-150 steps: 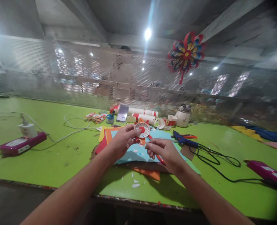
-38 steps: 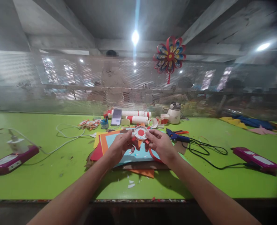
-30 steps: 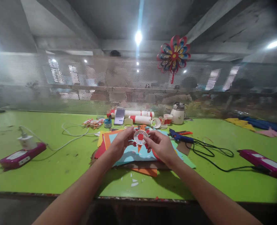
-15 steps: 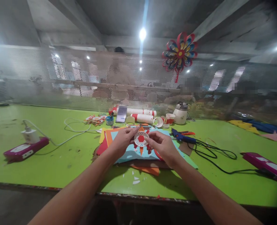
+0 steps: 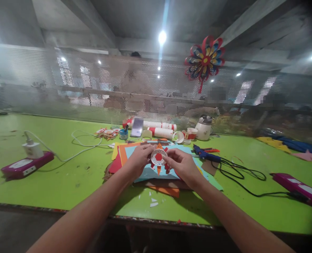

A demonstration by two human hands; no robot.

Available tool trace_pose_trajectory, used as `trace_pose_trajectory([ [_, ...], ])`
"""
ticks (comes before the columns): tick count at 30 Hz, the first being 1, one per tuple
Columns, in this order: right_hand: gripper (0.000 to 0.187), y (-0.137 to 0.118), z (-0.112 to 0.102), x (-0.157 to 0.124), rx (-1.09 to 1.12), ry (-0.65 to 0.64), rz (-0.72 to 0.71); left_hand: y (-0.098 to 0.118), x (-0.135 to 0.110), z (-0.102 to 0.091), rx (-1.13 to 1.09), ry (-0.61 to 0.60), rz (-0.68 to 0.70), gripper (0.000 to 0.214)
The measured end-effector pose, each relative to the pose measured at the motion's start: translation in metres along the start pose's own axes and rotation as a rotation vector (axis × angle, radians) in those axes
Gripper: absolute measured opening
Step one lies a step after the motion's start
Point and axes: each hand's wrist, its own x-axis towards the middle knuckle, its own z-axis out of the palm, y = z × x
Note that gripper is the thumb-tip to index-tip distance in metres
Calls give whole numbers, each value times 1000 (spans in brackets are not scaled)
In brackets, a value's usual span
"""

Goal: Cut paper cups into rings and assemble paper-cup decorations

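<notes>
Between my hands, above the coloured sheets, is a paper turtle (image 5: 158, 157) with a round white dotted shell, a red hexagon in the middle and orange and red points around the rim. My left hand (image 5: 142, 158) grips its left edge, the fingertips partly hidden behind it. On the opposite edge, my right hand (image 5: 180, 162) pinches it between thumb and fingers. Beneath lies a pile of coloured paper (image 5: 147, 174) in light blue, orange, red and yellow. Several similar paper turtles (image 5: 108, 133) lie farther back on the left.
A blue glue gun (image 5: 205, 154) with a black cable lies right of the paper, near a purple power strip (image 5: 297, 188). Another power strip (image 5: 27, 167) with a white charger is at left. Paper tubes (image 5: 159, 132), a blue jar (image 5: 123, 134) and a white jug (image 5: 203, 128) stand behind.
The paper turtle has tilted slightly, its orange top point now showing more clearly. Both hands keep hold of it in nearly the same place.
</notes>
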Motion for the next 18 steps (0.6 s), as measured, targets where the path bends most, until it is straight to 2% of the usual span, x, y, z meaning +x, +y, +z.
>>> trace_pose_trajectory([
  [6, 28, 4, 1, 2, 30, -3, 16, 0, -1, 1, 19, 30, -39, 16],
  [11, 30, -3, 1, 1, 36, 46, 67, 3, 0, -1, -29, 75, -106, 30],
  [14, 30, -7, 1, 2, 42, 84, 75, 6, -1, -4, -50, 32, -129, 34],
  [18, 33, -7, 1, 3, 56, 141, 33, 8, -3, -5, 19, -95, -130, 31],
])
